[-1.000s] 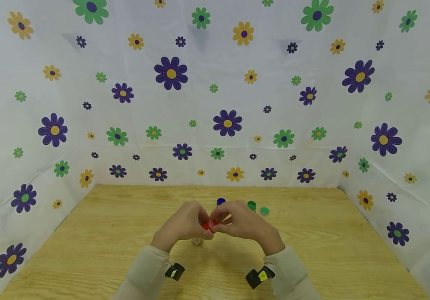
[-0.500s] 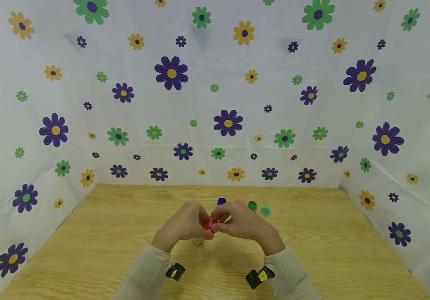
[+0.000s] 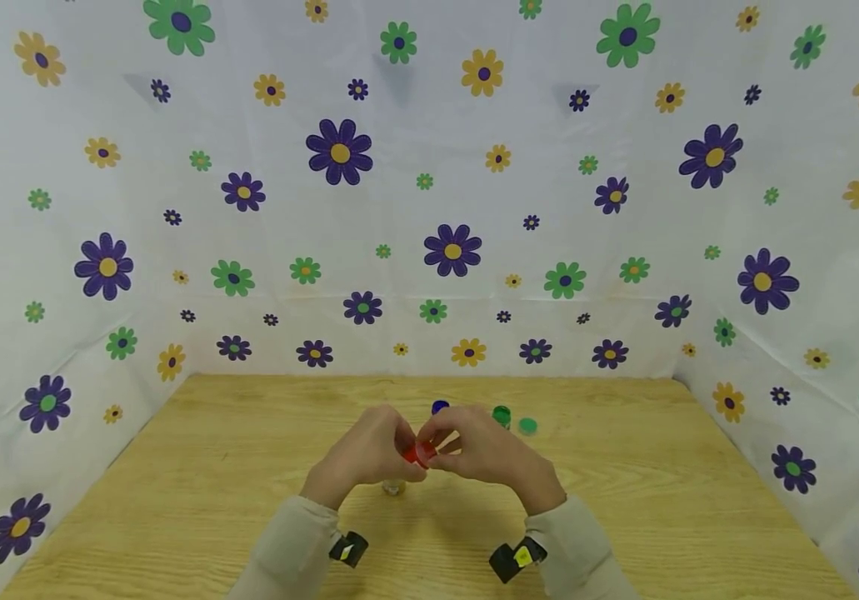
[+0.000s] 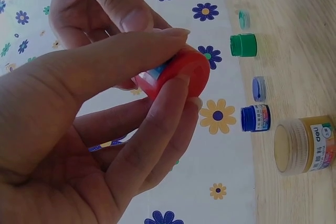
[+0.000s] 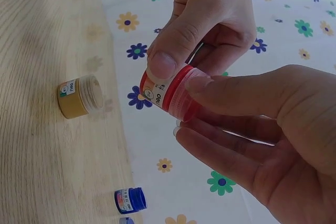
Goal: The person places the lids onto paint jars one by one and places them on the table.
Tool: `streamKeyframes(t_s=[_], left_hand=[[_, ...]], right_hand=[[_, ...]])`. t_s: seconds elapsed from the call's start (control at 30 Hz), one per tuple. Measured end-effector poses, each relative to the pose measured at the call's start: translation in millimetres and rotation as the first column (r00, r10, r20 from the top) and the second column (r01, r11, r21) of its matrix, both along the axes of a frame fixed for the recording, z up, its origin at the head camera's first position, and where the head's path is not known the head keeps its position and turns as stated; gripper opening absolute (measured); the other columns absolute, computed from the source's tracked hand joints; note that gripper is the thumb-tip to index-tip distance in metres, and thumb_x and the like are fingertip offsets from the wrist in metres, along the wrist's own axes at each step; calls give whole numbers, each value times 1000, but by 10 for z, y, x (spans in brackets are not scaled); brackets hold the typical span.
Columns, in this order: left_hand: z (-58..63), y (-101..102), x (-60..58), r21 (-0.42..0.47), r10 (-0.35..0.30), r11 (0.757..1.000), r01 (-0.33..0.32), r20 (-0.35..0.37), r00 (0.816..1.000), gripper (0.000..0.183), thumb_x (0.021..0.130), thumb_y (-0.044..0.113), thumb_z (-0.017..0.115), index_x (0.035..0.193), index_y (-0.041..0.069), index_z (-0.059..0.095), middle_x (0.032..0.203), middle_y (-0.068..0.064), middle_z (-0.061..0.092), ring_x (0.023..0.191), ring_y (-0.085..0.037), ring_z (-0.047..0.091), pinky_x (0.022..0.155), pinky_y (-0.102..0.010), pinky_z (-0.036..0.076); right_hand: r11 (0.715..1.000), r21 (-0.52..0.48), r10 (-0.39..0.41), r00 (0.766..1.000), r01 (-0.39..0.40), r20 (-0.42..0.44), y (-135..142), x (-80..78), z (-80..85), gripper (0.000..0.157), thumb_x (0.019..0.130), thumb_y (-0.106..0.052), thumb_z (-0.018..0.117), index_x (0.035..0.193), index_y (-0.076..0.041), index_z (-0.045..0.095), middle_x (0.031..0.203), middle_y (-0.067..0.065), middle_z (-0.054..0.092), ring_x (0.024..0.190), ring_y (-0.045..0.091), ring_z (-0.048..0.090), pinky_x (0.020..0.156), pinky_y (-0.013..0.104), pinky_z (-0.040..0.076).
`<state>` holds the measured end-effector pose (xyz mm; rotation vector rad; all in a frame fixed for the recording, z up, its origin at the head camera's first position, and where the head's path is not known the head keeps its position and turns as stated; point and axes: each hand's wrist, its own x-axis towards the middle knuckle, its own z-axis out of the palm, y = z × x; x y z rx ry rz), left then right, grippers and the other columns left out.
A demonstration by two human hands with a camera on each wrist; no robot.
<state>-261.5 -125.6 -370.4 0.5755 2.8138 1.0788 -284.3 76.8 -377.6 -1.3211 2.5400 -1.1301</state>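
Note:
A small red paint jar (image 5: 156, 92) with a label is held above the table between both hands. My left hand (image 3: 365, 447) grips its body, thumb on the label and fingertips against the red base in the left wrist view. My right hand (image 3: 485, 443) pinches the clear ridged lid (image 5: 185, 97) with its thumb on the side; the fingers behind are partly hidden. The lid sits at the mouth of the jar. Below the left hand, a capped ochre paint jar (image 4: 302, 145) stands on the table.
Beyond the hands stand a blue paint jar (image 4: 255, 118) without its lid and a green paint jar (image 4: 243, 45), also uncapped. The blue lid (image 4: 259, 88) and green lid (image 3: 527, 426) lie beside them. A flowered cloth (image 3: 279, 225) surrounds the wooden table (image 3: 234, 467).
The right fingers have shifted slightly around the lid, and more of its red face shows between the hands. The head view has tilted slightly up. Both arms stay nearly in place.

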Motion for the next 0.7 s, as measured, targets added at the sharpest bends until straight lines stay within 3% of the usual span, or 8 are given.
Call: streamKeyframes(t_s=[0.2, 0.37, 0.53, 0.7], left_hand=[[-5, 16, 15, 2, -10, 1000, 10, -1, 1000, 14, 73, 10, 91, 81, 7, 80, 71, -1, 73, 60, -13, 62, 60, -28, 56], [-11, 12, 11, 8, -17, 1000, 17, -3, 1000, 13, 74, 11, 91, 80, 8, 80, 70, 0, 72, 58, -12, 60, 58, -28, 55], [-6, 1, 7, 11, -13, 1000, 13, -8, 1000, 14, 74, 12, 91, 79, 7, 79, 69, 0, 72, 58, -12, 60, 57, -28, 54], [-6, 1, 5, 9, -16, 1000, 16, -14, 1000, 13, 75, 10, 90, 79, 7, 78, 70, -1, 72, 59, -13, 61, 58, -28, 55]], right_hand=[[998, 45, -41, 999, 42, -7, 0, -2, -17, 12, 96, -13, 73, 106, -8, 76, 98, 5, 78, 87, 12, 73, 78, 19, 58], [995, 66, -71, 997, 72, -17, -3, 1, -13, 20, 100, -25, 69, 105, -6, 76, 86, 4, 77, 74, 9, 69, 68, 19, 55], [994, 70, -78, 997, 79, -19, -2, 4, 2, 31, 101, -28, 67, 117, -2, 72, 100, 9, 78, 86, 18, 74, 73, 21, 58], [997, 44, -64, 998, 64, 2, 3, 8, 9, 21, 97, -15, 72, 115, -5, 72, 108, 9, 77, 96, 23, 75, 80, 22, 60]])
